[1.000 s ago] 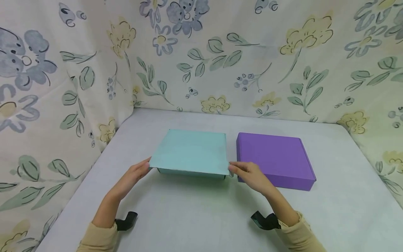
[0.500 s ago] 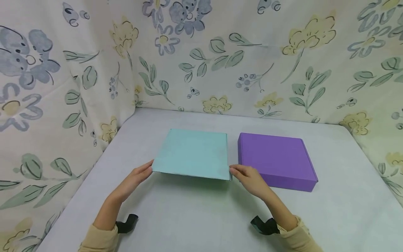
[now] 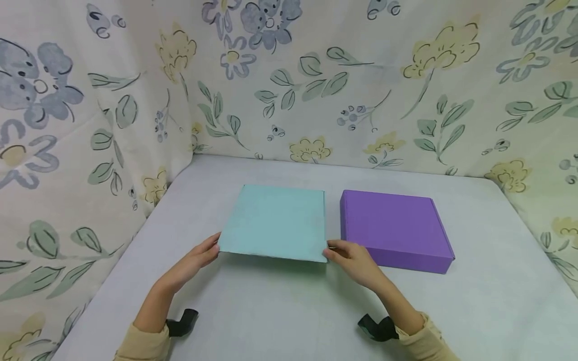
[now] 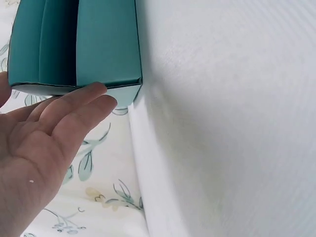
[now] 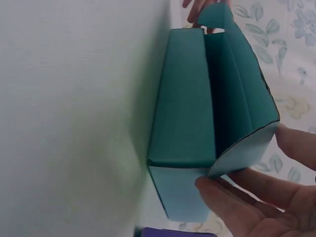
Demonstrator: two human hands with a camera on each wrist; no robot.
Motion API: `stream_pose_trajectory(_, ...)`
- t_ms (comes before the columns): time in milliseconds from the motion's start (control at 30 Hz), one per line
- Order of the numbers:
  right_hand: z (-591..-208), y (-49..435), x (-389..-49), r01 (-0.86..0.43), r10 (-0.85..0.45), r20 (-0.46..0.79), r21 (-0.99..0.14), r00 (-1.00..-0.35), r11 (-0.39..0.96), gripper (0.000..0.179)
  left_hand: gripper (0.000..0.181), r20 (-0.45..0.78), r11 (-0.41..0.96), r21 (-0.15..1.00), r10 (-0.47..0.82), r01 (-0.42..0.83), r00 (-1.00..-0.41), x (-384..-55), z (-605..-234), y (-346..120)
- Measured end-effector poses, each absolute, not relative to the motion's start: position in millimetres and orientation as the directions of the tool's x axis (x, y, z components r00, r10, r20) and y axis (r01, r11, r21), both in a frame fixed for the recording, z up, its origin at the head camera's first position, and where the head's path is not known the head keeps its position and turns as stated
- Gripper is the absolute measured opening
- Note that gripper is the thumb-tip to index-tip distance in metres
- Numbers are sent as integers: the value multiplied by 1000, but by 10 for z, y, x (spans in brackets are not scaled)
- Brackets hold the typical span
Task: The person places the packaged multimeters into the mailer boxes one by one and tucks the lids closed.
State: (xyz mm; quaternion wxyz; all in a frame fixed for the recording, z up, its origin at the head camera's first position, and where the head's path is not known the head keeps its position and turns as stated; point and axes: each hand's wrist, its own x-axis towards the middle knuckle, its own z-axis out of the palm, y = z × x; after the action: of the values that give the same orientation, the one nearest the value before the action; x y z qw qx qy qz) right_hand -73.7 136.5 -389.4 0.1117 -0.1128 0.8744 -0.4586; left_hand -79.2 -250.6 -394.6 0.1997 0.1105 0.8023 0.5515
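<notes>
A light teal cardboard box [image 3: 276, 220] lies left of centre in the head view, its lid sloping down toward me over the front wall. The right wrist view shows a dark gap between the raised lid flap [image 5: 244, 84] and the front wall [image 5: 182, 98]. My left hand [image 3: 191, 263] is at the left front corner, its fingers stretched along the box's side [image 4: 123, 94] and the thumb near the lid edge. At the right front corner my right hand [image 3: 356, 263] holds the lid, thumb on its edge and fingers at the side wall.
A closed purple box [image 3: 393, 225] lies just right of the teal one. White cloth [image 3: 271, 311] covers the table. Floral curtains [image 3: 316, 100] stand behind and along the left side. A black strap with a protruding piece [image 3: 182, 322] sits at each wrist.
The lid's front edge has come down toward me, and both hands have lowered with it. The front wall, visible under the lid earlier, is now hidden in the head view.
</notes>
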Motion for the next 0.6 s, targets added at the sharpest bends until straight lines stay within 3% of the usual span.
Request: stream_pose_trajectory(600,-3926,1302,-738,-40,-252,-108,-855,-962,517,51,61,-217,398,917,436,-29,-873,-799,-3946,-2498)
